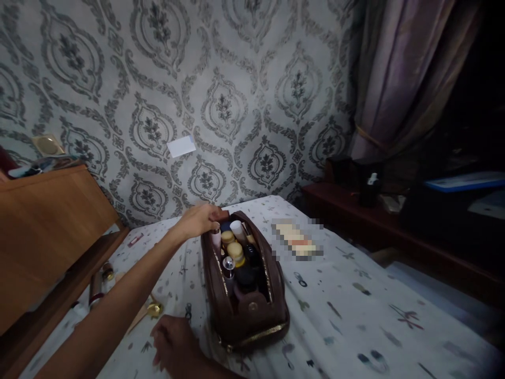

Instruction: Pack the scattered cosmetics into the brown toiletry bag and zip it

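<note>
A dark brown toiletry bag (252, 321) lies unzipped on the patterned bedsheet in front of me. Inside stand several bottles and jars: a yellow-capped jar (235, 251), a white-capped bottle (237, 230), a silver-capped bottle (228, 267) and a pink tube (216, 239). At the bag's far end, my left hand (201, 220) has its fingers closed on the brown edge or strap, close to the pink tube. My right hand (175, 345) rests low on the sheet, left of the bag's near end. Its fingers are curled, and nothing shows in them.
To the left lie a gold-topped item (154, 309) and a brown bottle (96, 288), partly behind my left forearm. A blurred pale packet (296, 239) is right of the bag. A wooden headboard (59, 221) borders the left, a dark red ledge (335, 205) the right.
</note>
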Tool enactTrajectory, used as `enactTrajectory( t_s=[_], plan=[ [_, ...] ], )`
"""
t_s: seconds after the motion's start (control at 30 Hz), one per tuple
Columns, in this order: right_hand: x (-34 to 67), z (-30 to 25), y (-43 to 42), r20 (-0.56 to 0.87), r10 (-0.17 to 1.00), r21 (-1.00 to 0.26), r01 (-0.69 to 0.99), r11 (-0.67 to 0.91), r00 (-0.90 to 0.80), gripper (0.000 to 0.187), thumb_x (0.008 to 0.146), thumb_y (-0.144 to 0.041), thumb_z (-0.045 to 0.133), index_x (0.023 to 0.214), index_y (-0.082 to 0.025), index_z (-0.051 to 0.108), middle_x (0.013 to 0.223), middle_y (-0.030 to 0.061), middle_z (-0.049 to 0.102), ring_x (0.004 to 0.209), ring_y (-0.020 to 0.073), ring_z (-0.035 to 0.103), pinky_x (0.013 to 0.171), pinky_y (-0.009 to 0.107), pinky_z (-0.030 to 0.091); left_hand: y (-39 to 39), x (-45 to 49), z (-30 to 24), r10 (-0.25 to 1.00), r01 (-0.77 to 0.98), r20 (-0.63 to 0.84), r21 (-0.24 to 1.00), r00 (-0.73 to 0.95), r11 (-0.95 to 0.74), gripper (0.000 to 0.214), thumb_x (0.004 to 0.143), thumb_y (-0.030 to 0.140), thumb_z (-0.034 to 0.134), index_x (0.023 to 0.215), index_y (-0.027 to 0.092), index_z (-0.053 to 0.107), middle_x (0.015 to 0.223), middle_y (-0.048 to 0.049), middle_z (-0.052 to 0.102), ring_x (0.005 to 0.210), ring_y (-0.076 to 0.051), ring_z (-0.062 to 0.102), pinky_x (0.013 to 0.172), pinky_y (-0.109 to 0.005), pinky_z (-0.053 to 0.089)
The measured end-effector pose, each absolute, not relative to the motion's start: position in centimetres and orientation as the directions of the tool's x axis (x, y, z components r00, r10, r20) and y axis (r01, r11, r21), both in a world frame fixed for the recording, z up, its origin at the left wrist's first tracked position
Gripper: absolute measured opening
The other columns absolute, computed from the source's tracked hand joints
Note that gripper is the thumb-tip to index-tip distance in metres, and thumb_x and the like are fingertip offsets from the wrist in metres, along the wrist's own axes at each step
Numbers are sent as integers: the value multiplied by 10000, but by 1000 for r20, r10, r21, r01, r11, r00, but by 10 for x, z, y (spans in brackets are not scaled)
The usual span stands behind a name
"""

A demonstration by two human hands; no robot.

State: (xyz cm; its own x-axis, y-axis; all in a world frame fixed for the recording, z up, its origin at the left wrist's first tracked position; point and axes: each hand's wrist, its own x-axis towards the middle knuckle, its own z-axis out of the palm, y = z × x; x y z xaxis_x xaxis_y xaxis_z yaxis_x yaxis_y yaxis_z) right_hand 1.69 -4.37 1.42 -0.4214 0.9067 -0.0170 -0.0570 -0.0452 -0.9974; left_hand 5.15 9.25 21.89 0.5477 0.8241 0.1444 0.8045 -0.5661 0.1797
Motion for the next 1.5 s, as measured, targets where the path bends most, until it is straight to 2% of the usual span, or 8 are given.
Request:
enactTrajectory(
  t_s=[0.23,0.53,0.77,0.93,1.0,1.17,1.3,1.5],
  plan=[
    [15,9,-44,-5,905,-998,-57,-32,-425,169,795,-109,468,653,-200,467,450,-87,397,382,87,442,365,155,308,95,53,214,782,766,160,162,602,-622,103,729,227,633,803,191,695,797,-7,716,788,-192,642,676,-254,400],
    [19,7,-43,73,898,-995,-88,38,-435,105,821,-161,457,749,-178,531,520,-74,456,420,83,467,406,164,320,99,48,210,811,790,170,185,560,-584,176,736,297,680,875,193,712,865,-4,723,855,-185,637,721,-243,431],
    [23,11,-42,99,877,-994,-87,66,-469,125,825,-236,449,739,-184,525,555,-60,484,450,92,492,439,185,353,74,10,224,801,784,385,249,459,-569,135,826,224,580,880,184,697,895,-16,722,883,-181,640,819,-280,459],
    [22,6,-40,117,877,-992,-105,77,-465,206,829,-365,469,815,-184,567,579,-40,535,470,115,510,458,212,372,21,-18,183,801,778,517,352,302,-521,177,889,202,505,972,202,662,999,-35,717,940,-176,635,875,-297,482],
    [20,2,-37,136,876,-988,-124,88,-462,261,818,-433,479,753,-191,554,554,-30,533,455,126,502,456,231,382,-1,-28,156,795,788,549,357,257,-501,190,913,214,481,982,213,658,1023,-53,713,971,-191,627,911,-328,478],
    [18,3,-34,201,871,-979,-115,166,-448,317,791,-436,484,563,-217,453,493,-11,489,466,136,462,487,265,385,-41,-59,98,871,827,464,417,163,-377,205,923,217,465,971,227,664,959,-63,707,944,-213,618,867,-357,498],
    [23,12,-35,222,875,-975,-104,197,-431,291,801,-443,486,637,-203,500,553,0,519,504,150,474,491,270,379,-53,-81,71,908,844,405,447,104,-296,204,908,202,470,954,213,669,948,-72,706,930,-220,617,866,-370,499],
    [26,18,-38,180,849,-984,-91,155,-497,312,831,-481,496,721,-196,560,555,-6,550,498,153,517,484,261,403,-61,-117,65,877,889,480,392,23,-238,206,923,210,452,943,216,657,950,-69,709,945,-221,615,877,-364,489]
  ],
)
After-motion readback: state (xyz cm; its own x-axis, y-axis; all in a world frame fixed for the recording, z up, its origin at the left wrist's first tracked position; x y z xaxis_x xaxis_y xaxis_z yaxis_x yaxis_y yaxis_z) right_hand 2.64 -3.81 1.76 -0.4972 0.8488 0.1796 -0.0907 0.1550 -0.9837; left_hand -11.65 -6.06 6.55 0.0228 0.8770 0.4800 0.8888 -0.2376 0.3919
